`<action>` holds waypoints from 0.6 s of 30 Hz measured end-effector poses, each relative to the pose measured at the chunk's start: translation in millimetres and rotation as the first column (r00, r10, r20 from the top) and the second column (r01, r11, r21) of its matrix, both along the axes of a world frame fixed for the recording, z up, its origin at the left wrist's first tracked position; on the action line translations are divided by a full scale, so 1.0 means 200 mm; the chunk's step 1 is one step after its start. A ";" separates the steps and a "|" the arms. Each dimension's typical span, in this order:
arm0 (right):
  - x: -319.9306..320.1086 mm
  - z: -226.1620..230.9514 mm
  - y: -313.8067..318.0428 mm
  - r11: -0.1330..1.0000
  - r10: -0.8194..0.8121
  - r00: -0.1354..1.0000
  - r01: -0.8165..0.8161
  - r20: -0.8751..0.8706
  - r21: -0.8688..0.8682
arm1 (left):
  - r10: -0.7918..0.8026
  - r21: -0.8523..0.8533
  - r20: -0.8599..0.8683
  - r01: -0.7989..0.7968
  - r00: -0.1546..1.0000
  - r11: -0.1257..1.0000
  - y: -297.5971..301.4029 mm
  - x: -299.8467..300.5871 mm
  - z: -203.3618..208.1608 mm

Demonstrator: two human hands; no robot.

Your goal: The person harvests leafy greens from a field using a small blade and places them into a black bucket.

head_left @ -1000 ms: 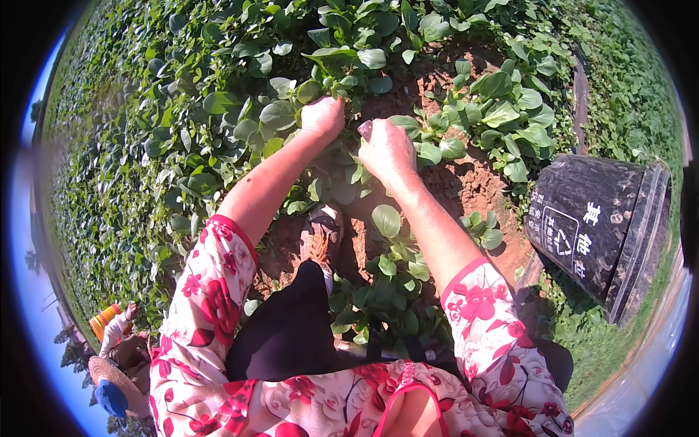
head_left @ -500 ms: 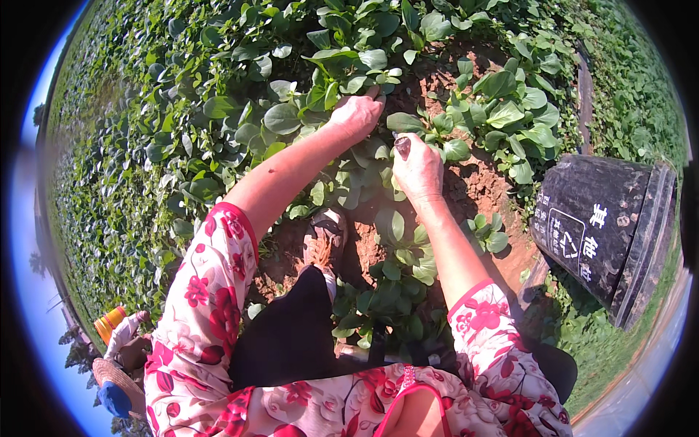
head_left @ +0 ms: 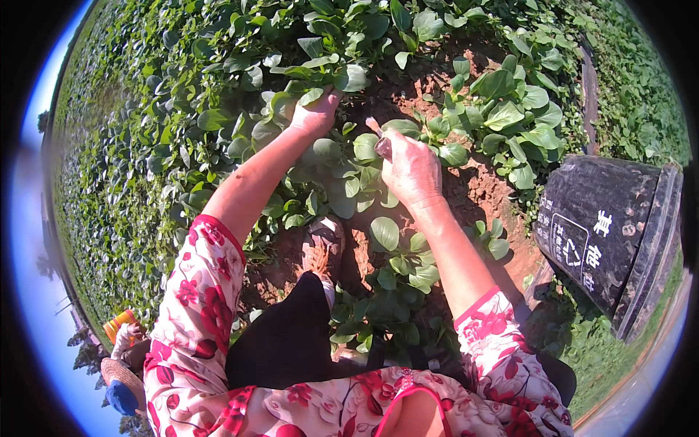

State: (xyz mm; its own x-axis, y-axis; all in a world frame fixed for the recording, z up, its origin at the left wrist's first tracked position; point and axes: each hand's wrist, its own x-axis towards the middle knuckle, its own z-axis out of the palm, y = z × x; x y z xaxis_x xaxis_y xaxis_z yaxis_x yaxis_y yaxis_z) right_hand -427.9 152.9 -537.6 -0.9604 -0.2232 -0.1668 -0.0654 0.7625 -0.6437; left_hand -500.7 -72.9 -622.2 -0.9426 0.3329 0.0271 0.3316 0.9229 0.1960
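My left hand [head_left: 318,116] is in among the leaves of a leafy green plant [head_left: 352,78] with broad rounded leaves. Its fingers curl into the plant near the base, with the fingertips hidden by foliage. Closed round the handle of a small hand tool [head_left: 383,148], my right hand [head_left: 413,169] is to the right of the left one, a short gap away. The tool has a dark, rounded handle end, and a short pale part sticks out beyond my thumb; its exact kind does not show. Reddish soil [head_left: 397,91] lies between and beyond the hands.
A black plastic bin [head_left: 601,233] lies tipped on its side at the right. More leafy greens [head_left: 510,116] grow right of my hands and below them. My shoe [head_left: 320,251] stands on soil between plants. Far lower left, another person in a straw hat [head_left: 124,375] is near a yellow-orange container [head_left: 120,324].
My left hand has moved left, and leaves beside it have shifted that way too. My right hand has moved slightly left and turned, showing more of the tool.
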 end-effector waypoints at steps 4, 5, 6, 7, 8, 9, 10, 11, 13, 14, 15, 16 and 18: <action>0.02 0.07 0.14 0.986 -0.157 0.985 0.152 -0.067 -0.075 | 0.209 0.097 0.184 -0.230 0.960 0.968 0.00 0.00 0.09; 0.02 0.09 0.17 0.976 -0.211 0.973 0.205 -0.095 -0.071 | 0.207 0.163 0.109 -0.223 0.972 0.961 0.01 0.00 0.06; 0.01 0.08 0.18 0.969 -0.237 0.968 0.231 -0.077 -0.083 | 0.212 0.226 0.033 -0.214 0.977 0.950 0.00 0.00 0.06; 0.01 0.09 0.19 0.967 -0.246 0.968 0.242 -0.052 -0.075 | 0.179 0.374 0.001 -0.166 0.984 0.912 -0.03 -0.03 0.08; 0.01 0.11 0.20 0.966 -0.254 0.967 0.251 -0.027 -0.068 | 0.252 0.492 -0.222 -0.115 0.942 0.863 -0.04 -0.02 0.06; 0.01 0.10 0.22 0.969 -0.240 0.970 0.238 -0.043 -0.061 | 0.353 0.632 -0.023 -0.260 0.935 0.730 0.00 -0.04 0.13; 0.01 0.09 0.23 0.974 -0.224 0.973 0.220 -0.056 -0.060 | 0.413 0.713 0.189 -0.413 0.891 0.566 0.01 -0.05 0.20; 0.01 0.08 0.23 0.978 -0.206 0.976 0.202 -0.070 -0.059 | 0.444 0.803 0.124 -0.352 0.887 0.481 0.02 -0.06 0.20; 0.01 0.07 0.23 0.985 -0.161 0.985 0.157 -0.061 -0.066 | 0.483 0.822 0.091 -0.340 0.871 0.458 0.00 -0.07 0.23; 0.01 0.07 0.22 0.989 -0.138 0.989 0.134 -0.057 -0.068 | 0.482 0.834 0.053 -0.304 0.874 0.459 0.00 -0.06 0.24; 0.01 0.09 0.20 0.990 -0.137 0.990 0.137 0.020 -0.018 | 0.461 0.795 -0.032 -0.257 0.887 0.550 0.05 -0.04 0.32; 0.01 0.08 0.18 0.992 -0.127 0.992 0.127 -0.001 -0.012 | 0.333 0.632 -0.203 -0.137 0.921 0.763 0.07 -0.02 0.41; 0.02 0.06 0.19 0.991 -0.126 0.990 0.128 -0.055 0.030 | 0.087 0.350 -0.199 -0.012 0.976 0.937 0.20 -0.02 0.46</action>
State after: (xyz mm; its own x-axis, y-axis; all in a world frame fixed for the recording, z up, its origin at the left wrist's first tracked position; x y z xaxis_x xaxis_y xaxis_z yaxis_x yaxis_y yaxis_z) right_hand -424.8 191.3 -524.8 -0.9883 -0.0940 -0.1204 0.0001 0.7875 -0.6163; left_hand -504.6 -32.9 -530.9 -0.9181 0.2203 0.3294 0.3550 0.8267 0.4365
